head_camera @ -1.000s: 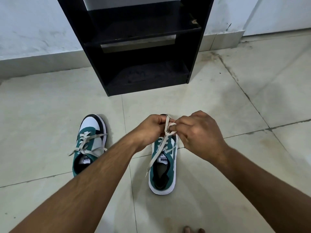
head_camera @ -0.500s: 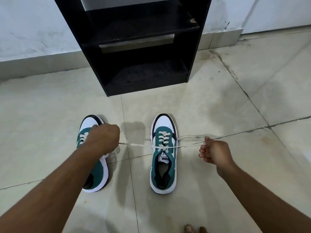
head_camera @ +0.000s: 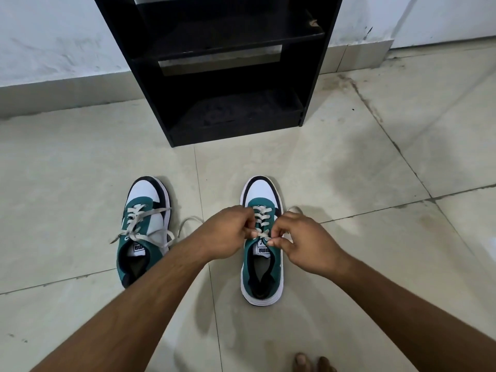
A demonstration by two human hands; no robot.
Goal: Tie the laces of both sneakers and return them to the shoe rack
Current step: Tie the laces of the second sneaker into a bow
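Pale floor tiles (head_camera: 80, 162) run up to a white wall, where our black shoe rack (head_camera: 222, 65) stands with its shelves bare. Two green-and-white sneakers sit on the floor in front of it, toes toward the rack. Our left hand (head_camera: 228, 232) and right hand (head_camera: 303, 240) meet over the right sneaker (head_camera: 263, 253), each pinching its cream lace (head_camera: 261, 234) near the tongue. Just beside our left forearm, the left sneaker (head_camera: 145, 226) lies with its laces (head_camera: 145, 224) loose, one end trailing onto the tile. Our bare toes (head_camera: 311, 362) show at the bottom edge.
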